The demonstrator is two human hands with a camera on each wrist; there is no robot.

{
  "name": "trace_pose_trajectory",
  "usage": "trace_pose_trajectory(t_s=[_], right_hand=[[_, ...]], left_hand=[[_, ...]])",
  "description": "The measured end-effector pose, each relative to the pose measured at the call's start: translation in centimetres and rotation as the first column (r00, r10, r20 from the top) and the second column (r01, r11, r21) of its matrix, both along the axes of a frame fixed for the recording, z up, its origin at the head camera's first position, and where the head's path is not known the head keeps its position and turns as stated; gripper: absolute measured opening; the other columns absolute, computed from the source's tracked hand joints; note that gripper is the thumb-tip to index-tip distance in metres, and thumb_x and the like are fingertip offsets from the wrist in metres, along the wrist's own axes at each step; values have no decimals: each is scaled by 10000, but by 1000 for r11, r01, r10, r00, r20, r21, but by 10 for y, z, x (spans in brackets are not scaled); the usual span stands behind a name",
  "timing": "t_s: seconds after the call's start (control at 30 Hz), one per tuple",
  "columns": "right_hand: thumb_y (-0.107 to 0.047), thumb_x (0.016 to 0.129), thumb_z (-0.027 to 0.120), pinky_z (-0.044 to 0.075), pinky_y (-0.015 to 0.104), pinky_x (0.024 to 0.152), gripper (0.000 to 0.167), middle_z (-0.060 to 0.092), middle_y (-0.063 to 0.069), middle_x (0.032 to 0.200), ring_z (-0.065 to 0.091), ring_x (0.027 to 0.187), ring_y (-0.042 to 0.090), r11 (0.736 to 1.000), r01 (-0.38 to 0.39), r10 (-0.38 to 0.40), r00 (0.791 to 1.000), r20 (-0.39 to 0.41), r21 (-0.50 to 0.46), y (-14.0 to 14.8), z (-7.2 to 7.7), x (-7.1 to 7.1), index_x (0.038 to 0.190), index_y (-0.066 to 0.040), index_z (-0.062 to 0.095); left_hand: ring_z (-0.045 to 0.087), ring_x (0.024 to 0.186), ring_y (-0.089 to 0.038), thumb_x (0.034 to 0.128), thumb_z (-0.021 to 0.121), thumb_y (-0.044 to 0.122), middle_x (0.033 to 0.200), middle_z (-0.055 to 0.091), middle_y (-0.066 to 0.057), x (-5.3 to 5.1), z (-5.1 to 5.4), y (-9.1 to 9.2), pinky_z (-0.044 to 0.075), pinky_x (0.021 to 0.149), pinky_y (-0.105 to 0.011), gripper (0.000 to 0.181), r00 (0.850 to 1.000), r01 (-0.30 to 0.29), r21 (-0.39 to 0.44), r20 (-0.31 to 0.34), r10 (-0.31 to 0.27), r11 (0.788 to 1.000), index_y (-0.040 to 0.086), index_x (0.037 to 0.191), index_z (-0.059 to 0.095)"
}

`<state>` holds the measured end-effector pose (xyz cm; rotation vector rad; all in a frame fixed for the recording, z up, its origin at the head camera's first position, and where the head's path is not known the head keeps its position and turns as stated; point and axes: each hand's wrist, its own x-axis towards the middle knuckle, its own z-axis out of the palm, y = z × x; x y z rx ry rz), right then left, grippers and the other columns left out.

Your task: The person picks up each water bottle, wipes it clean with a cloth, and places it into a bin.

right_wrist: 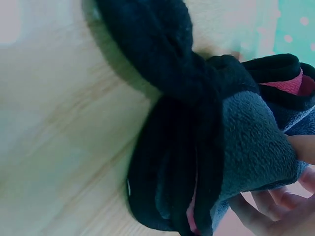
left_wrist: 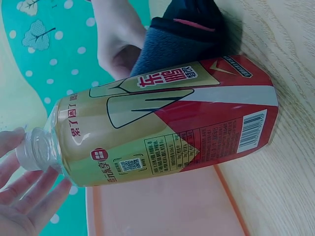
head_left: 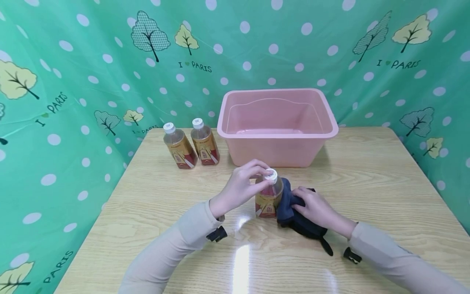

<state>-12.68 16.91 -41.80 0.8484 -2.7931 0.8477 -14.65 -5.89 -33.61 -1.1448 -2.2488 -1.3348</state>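
Bottle point(head_left: 267, 205) upright on the surface point(head_left: 371, 179), cloth point(head_left: 284, 206) at its right side.
I see the left hand point(head_left: 242, 185) pinching the cap point(head_left: 271, 176), the right hand point(head_left: 316, 209) gripping the cloth; bin point(head_left: 271, 151) just beyond the bottle, surface running well out to its right edge.

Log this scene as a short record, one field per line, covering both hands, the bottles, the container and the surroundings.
Left hand: holds an upright drink bottle at its white cap
Right hand: grips a blue-grey fleecy cloth with black trim, beside that bottle
Other bottles: two, white-capped, standing side by side at back left, the left one and the right one
Container: pink plastic tub, behind the held bottle
Surface: wood-grain table
Backdrop: green polka-dot curtain with trees
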Motion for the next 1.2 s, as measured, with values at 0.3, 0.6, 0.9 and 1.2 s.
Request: trace_pose_trajectory(t_s=[0.3, 0.6, 0.9, 1.2], right_hand=[[-58, 733, 694, 498, 373, 694, 259, 595, 85, 905, 586, 836, 228, 994, 15, -16, 1000, 10, 105, -2, -7, 3, 969, 11, 610], [19, 714, 691, 492, 350, 699, 256, 591, 53, 887, 578, 841, 204, 1000, -20, 19, 999, -44, -23, -1, 3, 3, 958, 3, 615], [105, 675, 689, 497, 329, 653, 305, 569, 34, 862, 576, 789, 167, 991, -46, 28, 990, -136, -127, -2, 31, 4, 954, 9, 610], [73, 693, 687, 504, 346, 677, 283, 589, 65, 903, 583, 830, 189, 989, -55, 34, 987, -156, -134, -2, 49, 4, 958, 3, 615]], left_hand=[[591, 818, -134, 751, 689, 55, 925, 593, -87, -1, 0, 1, 505, 696, -178, 141, 1000, 3, -6, 1, -3, 1000, -19, 864, 647], [590, 795, -129, 749, 689, 47, 921, 588, -86, -1, -2, 1, 499, 699, -163, 130, 1000, 7, 5, 6, -7, 1000, -16, 854, 645], [588, 778, -122, 745, 691, 37, 906, 588, -84, -1, -3, 1, 505, 688, -173, 121, 1000, 11, 19, 1, -11, 1000, -19, 843, 648], [588, 775, -119, 743, 694, 40, 900, 591, -82, -2, -2, 1, 507, 675, -173, 120, 1000, 10, 15, -9, -10, 1000, -15, 840, 652]])
